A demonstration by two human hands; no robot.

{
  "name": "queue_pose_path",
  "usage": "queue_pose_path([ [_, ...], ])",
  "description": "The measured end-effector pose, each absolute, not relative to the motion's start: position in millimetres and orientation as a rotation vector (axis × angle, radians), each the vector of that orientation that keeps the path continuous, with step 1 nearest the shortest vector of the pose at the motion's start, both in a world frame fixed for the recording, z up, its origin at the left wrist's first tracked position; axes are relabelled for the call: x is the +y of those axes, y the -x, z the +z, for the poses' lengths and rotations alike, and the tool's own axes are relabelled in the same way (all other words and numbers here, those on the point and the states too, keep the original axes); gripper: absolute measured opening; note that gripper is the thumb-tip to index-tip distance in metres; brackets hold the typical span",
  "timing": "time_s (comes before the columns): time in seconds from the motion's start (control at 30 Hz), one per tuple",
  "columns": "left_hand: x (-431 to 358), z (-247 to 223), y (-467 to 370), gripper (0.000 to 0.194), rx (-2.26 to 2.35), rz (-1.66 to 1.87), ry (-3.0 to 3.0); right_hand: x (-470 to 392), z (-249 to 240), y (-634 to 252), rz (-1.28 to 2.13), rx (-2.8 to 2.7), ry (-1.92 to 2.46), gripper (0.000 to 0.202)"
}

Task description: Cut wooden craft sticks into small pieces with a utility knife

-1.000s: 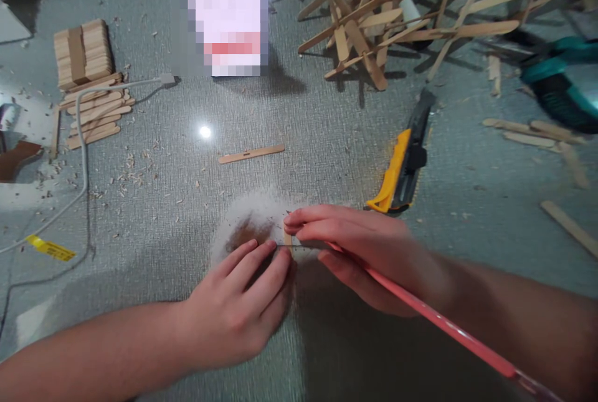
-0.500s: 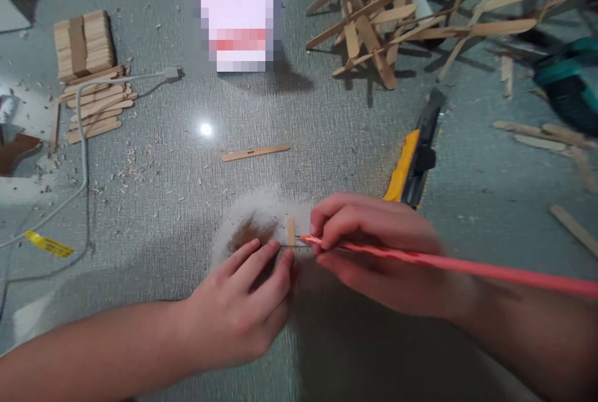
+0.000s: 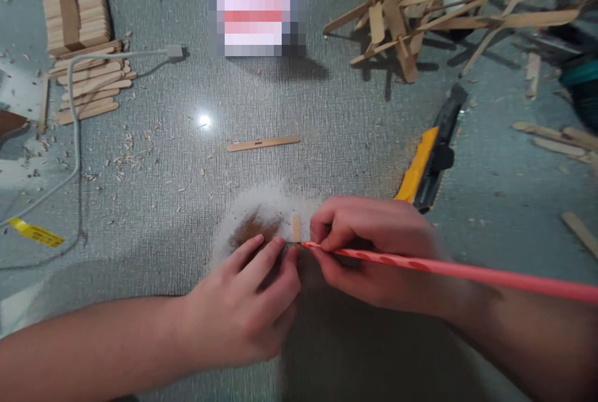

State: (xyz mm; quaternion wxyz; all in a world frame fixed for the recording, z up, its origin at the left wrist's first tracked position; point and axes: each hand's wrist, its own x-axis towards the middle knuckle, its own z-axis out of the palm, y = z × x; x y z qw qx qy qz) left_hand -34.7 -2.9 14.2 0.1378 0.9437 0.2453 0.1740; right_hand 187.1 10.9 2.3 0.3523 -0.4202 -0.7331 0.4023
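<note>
My right hand (image 3: 374, 227) grips a red pencil (image 3: 448, 268) near its tip, the shaft running off to the right. The pencil's point is at the side of a small wooden craft stick (image 3: 296, 227) standing lengthwise away from me. My left hand (image 3: 247, 302) is bent over the near end of that stick, fingertips pressed down and thumb side beside it. A thin dark straight edge, perhaps a ruler, crosses the stick between my hands; most of it is hidden. Beyond them lies another craft stick (image 3: 264, 143) with a small dark slot or mark in its middle.
A yellow and black cutter (image 3: 427, 156) lies past my right hand. Back left are a bundle of craft sticks (image 3: 88, 12), loose sticks and a white cable (image 3: 75, 115). A structure of joined sticks (image 3: 402, 22) stands back right. Pale dust (image 3: 275, 193) and shavings cover parts of the table.
The pencil tip has come slightly nearer me, down to the straight edge by the stick. The camera view has shifted a little; both hands keep their holds.
</note>
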Motion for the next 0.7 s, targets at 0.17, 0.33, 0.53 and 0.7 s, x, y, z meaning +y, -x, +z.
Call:
queue_pose_path([
  [0.17, -2.7, 14.4, 35.6, 0.031, 0.719, 0.512, -2.728, 10.4, 1.6, -186.8, 1.036, -1.912, 1.067, 0.022],
  [0.33, -3.1, 14.0, 35.5, 0.031, 0.694, 0.495, -2.755, 9.5, 0.3, -186.6, 1.031, -1.911, 1.076, 0.021],
  [0.53, -3.5, 14.3, 35.3, 0.031, 0.694, 0.485, -2.763, 9.6, -0.2, -186.8, 1.02, -1.919, 1.072, 0.022],
  [0.7, -2.9, 14.3, 35.0, 0.03, 0.692, 0.509, -2.768, 8.2, -1.9, -187.2, 1.016, -1.915, 1.078, 0.022],
])
